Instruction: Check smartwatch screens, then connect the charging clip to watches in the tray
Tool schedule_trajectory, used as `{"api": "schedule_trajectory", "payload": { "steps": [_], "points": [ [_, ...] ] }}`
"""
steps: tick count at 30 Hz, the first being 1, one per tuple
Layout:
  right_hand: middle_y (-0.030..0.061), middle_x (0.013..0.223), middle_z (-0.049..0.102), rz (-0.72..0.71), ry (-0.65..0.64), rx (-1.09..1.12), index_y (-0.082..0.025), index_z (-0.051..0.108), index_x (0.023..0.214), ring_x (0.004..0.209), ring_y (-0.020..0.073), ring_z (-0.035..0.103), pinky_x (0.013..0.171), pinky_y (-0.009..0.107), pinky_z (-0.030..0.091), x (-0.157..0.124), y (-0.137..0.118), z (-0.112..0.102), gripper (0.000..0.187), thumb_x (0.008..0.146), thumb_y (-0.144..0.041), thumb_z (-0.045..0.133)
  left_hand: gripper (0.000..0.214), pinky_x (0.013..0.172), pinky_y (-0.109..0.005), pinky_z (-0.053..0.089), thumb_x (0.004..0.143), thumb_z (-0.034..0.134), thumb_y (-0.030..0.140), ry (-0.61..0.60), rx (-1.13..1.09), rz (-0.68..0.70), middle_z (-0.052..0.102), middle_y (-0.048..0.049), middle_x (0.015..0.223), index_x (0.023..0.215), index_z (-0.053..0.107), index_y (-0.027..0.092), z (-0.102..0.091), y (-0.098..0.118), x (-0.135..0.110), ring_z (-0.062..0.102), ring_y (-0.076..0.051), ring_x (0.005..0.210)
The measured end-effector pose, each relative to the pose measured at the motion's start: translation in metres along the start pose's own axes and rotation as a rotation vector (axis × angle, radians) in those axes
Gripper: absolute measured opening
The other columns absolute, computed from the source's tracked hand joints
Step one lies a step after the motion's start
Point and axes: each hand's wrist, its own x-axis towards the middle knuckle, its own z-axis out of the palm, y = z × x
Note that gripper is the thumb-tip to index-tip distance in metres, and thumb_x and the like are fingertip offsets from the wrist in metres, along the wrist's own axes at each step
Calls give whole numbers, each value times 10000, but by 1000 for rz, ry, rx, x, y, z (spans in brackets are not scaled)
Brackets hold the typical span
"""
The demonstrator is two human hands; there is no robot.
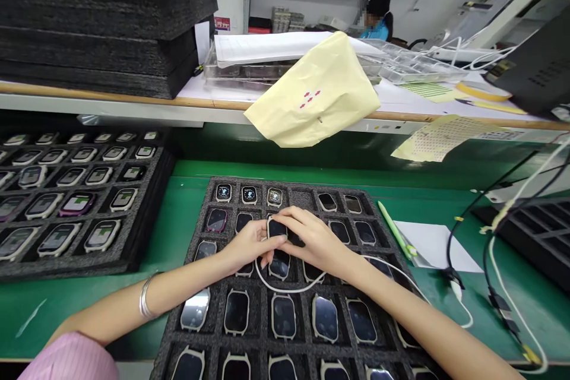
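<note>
Between my two hands is a smartwatch [276, 227] without a strap, its dark screen facing up. My left hand [249, 246] grips it from the left, thumb along its lower edge. From the right, my right hand [309, 237] closes over its side and top edge. A white cable [289, 291] loops out from under my hands and runs off to the right beneath my right forearm. Below them lies a black foam tray [303, 279] with rows of strapless watches in its pockets. In its back row, several watches [249, 194] have lit screens.
Left stands another foam tray [146, 190] of watches. A green pen [394, 228] and white paper [439, 246] lie to the right, near cables [494, 249]. Over the shelf edge [214, 104] hangs a yellow sheet [318, 95]. Foam trays [102, 29] are stacked above. A person [378, 18] is behind.
</note>
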Motion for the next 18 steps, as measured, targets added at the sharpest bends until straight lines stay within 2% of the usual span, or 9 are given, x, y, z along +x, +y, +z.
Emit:
{"api": "schedule_trajectory", "payload": {
  "steps": [4, 7, 13, 18],
  "points": [
    [96, 1044, 582, 24, 96, 181, -174, 553, 1173, 946, 236, 600, 812, 348, 521, 0, 1, 8, 312, 879, -243, 630, 411, 362, -170, 313, 763, 659, 511, 20, 10, -16, 508, 49, 450, 839, 521, 131, 2, 5, -2, 401, -68, 343],
    [95, 1043, 581, 40, 134, 238, -176, 558, 1176, 952, 233, 599, 821, 340, 517, -1, 3, 11, 322, 878, -262, 644, 400, 364, -169, 326, 784, 633, 515, 24, 21, -20, 516, 50, 461, 841, 496, 144, 3, 6, -3, 411, -72, 348],
    [106, 1143, 563, 15, -5, 214, -199, 527, 1235, 1033, 250, 575, 874, 370, 499, 2, 3, 5, 346, 907, -266, 619, 384, 350, -163, 270, 788, 630, 504, -3, 1, 24, 492, 65, 440, 856, 490, 152, 1, 0, -2, 374, -63, 327],
    [105, 1135, 549, 8, 9, 247, -192, 509, 1218, 1043, 247, 561, 866, 364, 494, 2, 0, 3, 339, 901, -236, 618, 359, 337, -162, 233, 769, 668, 466, 11, -66, 16, 451, 77, 439, 795, 483, 159, 0, 2, -3, 339, -55, 334]
  ]
}}
